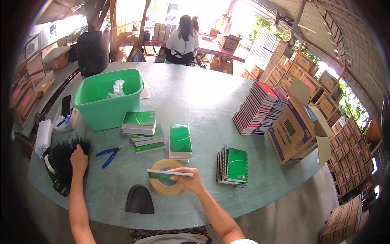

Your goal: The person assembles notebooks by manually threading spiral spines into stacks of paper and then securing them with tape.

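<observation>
My left hand reaches into a pile of black spiral binding coils on the left of the table. Its fingers are drawn together on a coil, partly lost among the others. In my right hand is a thin memo pad, held edge-on with no coil visible on it. Just under it lies a wide roll of tape. Ahead stand stacks of green-covered pads. To the right is a pile of green notebooks with black coils.
Blue-handled pliers lie beside the coils. A green tub holds crumpled white material. Red-covered notebooks and an open carton stand on the right. A dark rounded object is at the near edge. A person is beyond the table.
</observation>
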Demonstrator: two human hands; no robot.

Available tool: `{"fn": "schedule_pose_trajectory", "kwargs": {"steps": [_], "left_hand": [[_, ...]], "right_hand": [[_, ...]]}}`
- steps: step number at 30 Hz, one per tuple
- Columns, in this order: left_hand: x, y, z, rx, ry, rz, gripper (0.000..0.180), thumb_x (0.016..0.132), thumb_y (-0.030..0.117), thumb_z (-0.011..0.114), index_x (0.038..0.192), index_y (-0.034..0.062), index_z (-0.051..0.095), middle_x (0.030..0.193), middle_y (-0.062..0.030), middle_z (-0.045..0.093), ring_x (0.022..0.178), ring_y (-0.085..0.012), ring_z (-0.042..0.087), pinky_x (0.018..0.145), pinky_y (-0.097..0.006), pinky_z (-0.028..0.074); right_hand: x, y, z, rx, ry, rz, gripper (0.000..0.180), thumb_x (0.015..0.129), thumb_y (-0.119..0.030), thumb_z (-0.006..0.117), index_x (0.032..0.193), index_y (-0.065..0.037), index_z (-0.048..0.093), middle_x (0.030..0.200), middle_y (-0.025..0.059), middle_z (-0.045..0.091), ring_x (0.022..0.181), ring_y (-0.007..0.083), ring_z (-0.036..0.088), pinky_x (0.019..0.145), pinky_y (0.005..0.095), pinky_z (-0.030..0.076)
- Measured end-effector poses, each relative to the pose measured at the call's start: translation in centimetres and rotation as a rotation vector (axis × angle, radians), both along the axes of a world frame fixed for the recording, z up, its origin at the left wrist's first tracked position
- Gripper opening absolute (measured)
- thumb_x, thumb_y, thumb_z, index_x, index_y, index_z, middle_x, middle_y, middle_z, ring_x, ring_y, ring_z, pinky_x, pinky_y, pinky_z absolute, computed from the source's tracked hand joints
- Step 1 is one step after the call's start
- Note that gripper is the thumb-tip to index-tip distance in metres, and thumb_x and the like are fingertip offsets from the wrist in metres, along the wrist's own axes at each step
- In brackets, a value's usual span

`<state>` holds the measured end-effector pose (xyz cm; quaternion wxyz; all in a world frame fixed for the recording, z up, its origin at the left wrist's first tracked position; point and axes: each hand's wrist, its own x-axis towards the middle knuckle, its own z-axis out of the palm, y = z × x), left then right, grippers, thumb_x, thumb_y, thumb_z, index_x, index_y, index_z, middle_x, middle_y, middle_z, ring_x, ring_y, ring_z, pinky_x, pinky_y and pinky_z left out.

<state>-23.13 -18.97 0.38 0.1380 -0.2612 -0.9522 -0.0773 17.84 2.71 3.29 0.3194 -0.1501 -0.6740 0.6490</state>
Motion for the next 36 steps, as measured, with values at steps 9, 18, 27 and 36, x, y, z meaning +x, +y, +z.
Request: {"fn": "schedule_pose_trajectory", "kwargs": {"steps": [9, 18, 27, 36], "left_hand": [[-0.4, -2.8, 2.5, 0.132, -0.158, 0.070, 0.027, 0.081, 0.016, 0.061, 0.097, -0.0041, 0.052, 0.096, -0.0285, 0.061, 0.094, -0.0421, 0.059, 0.080, -0.049, 0.048], [8.6, -3.2, 0.8, 0.034, -0.142, -0.193, 0.023, 0.083, 0.024, 0.055, 0.087, 0.0015, 0.058, 0.076, -0.0205, 0.063, 0.076, -0.0382, 0.062, 0.070, -0.050, 0.049], [11.9, -0.5, 9.5, 0.882, -0.385, -0.372, 0.021, 0.080, 0.009, 0.066, 0.100, 0.0035, 0.061, 0.073, -0.0058, 0.061, 0.068, -0.0133, 0.059, 0.063, -0.028, 0.048], [22.0, 4.7, 8.0, 0.758, -0.877, -0.783, 0.021, 0.085, 0.013, 0.064, 0.103, 0.0022, 0.060, 0.084, -0.0059, 0.065, 0.067, -0.0100, 0.058, 0.063, -0.024, 0.048]], "right_hand": [[-0.8, -0.8, -0.8, 0.007, -0.051, 0.001, 0.022, 0.077, 0.002, 0.068, 0.099, 0.000, 0.068, 0.095, 0.0079, 0.069, 0.083, 0.0105, 0.062, 0.074, 0.0226, 0.050], [-0.9, -0.5, -0.5, 0.013, -0.105, -0.032, 0.023, 0.076, 0.003, 0.069, 0.099, 0.001, 0.068, 0.093, 0.0065, 0.068, 0.083, 0.0109, 0.061, 0.076, 0.0225, 0.048], [-0.8, 0.2, -0.1, -0.098, -0.060, 0.004, 0.028, 0.081, -0.004, 0.067, 0.109, 0.000, 0.064, 0.102, 0.0045, 0.065, 0.088, 0.0098, 0.059, 0.081, 0.0229, 0.047], [-0.8, 0.5, -0.5, -0.126, -0.129, -0.008, 0.026, 0.081, -0.005, 0.068, 0.106, -0.001, 0.066, 0.097, 0.0037, 0.067, 0.087, 0.0097, 0.059, 0.079, 0.0232, 0.048]]}}
